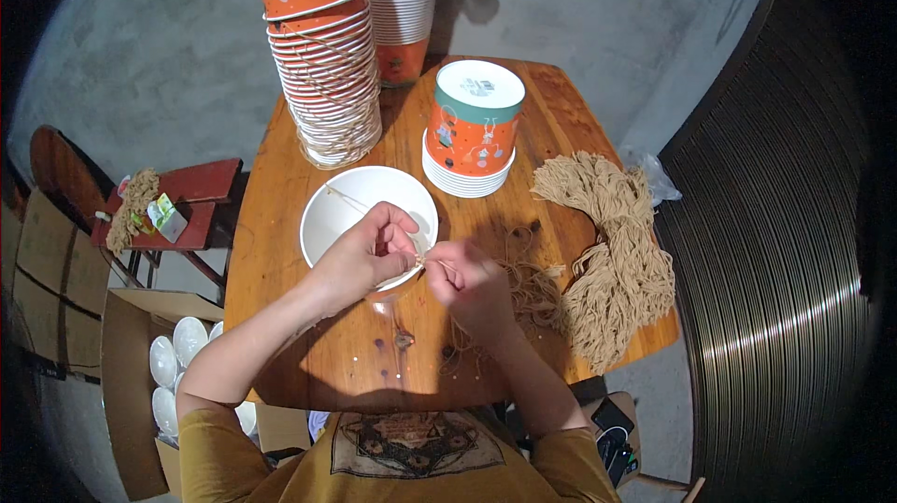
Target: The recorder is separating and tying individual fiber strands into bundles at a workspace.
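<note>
In the head view, the left hand (pixel 372 249) is at mid-frame, thumb and forefinger pinched together on a thin tan string (pixel 420 263). The right hand (pixel 470 286), just beside it, has its fingers curled closed on the same string — the two pinches nearly meet over the near rim of a round white paper tub (pixel 394 189) left of centre. Right of centre lie a loose tangle of tan strings (pixel 534 296) and a thick tan skein (pixel 619 269). An upturned orange-and-green paper tub (pixel 475 134) stands at upper centre — a tall stack of orange-and-white tubs (pixel 327 83) at upper left — on the varnished brown wooden table (pixel 360 368).
</note>
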Available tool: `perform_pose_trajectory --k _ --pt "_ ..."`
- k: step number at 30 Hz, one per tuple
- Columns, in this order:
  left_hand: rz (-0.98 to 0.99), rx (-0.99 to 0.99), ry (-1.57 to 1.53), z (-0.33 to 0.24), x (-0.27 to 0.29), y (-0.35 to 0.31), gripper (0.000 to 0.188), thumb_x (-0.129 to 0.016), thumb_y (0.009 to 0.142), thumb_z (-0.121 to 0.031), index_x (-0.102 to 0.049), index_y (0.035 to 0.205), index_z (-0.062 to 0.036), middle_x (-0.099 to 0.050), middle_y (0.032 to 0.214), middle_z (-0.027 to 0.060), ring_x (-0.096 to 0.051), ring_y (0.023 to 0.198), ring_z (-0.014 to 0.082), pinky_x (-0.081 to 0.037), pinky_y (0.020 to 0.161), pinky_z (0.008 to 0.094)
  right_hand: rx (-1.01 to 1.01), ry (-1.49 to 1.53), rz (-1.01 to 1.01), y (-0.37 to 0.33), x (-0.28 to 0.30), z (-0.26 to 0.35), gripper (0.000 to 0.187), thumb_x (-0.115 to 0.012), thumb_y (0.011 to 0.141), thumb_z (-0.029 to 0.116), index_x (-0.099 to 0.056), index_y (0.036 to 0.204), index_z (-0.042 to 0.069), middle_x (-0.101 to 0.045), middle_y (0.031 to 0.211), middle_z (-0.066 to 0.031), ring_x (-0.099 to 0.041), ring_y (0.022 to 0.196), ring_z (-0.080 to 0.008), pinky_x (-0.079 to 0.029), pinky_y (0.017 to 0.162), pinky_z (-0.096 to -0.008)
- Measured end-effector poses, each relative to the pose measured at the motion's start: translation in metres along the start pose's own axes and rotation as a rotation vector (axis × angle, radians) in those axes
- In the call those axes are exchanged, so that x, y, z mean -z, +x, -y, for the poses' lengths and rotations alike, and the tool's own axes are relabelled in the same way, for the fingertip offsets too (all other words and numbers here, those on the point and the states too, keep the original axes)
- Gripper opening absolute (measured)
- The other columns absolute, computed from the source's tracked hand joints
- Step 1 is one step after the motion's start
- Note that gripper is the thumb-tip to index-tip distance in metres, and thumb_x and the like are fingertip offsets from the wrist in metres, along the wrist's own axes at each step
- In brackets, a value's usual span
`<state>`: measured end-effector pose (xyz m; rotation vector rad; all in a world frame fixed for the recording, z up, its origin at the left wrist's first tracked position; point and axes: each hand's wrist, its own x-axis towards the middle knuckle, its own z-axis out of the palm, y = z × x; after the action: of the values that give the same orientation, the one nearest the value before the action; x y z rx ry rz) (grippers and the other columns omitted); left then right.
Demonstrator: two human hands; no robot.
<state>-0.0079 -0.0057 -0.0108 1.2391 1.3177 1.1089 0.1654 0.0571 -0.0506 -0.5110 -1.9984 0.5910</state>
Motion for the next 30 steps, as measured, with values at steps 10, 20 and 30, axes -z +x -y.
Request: perform_pose_trajectory --k 10,20,30 --pt "0.001 0.011 -0.029 -0.004 -0.001 -0.001 0.03 -0.059 0.085 0.005 -0.046 0.111 -0.0042 -0.055 0.087 -0.0002 -0.051 0.079 0.0059 -0.043 0.073 0.0191 0.19 -0.177 -0.007 0.007 0.002 -0.004 0.024 -0.071 0.071 -0.001 -0.058 0.088 0.009 -0.057 0.072 -0.0051 -0.059 0.06 -0.0221 -0.048 0.053 -0.0329" --pt "-0.007 0.002 0.017 -0.004 -0.001 -0.001 0.026 -0.059 0.086 0.002 -0.047 0.108 -0.0031 -0.052 0.083 -0.0017 -0.05 0.076 0.0046 -0.044 0.069 0.0193 0.269 -0.256 0.063 0.012 0.008 -0.005 0.022 -0.072 0.069 0.001 -0.058 0.084 0.009 -0.058 0.079 -0.0047 -0.059 0.074 -0.024 -0.05 0.063 -0.034" --pt "0.007 -0.054 0.077 -0.003 -0.001 -0.004 0.025 -0.058 0.086 0.002 -0.047 0.108 -0.0034 -0.05 0.083 -0.0025 -0.047 0.076 0.0046 -0.042 0.07 0.0194 -0.21 0.146 0.238 0.019 0.005 -0.001 0.012 -0.067 0.073 0.003 -0.059 0.081 0.006 -0.055 0.07 0.0003 -0.053 0.061 -0.0131 -0.043 0.054 -0.026"
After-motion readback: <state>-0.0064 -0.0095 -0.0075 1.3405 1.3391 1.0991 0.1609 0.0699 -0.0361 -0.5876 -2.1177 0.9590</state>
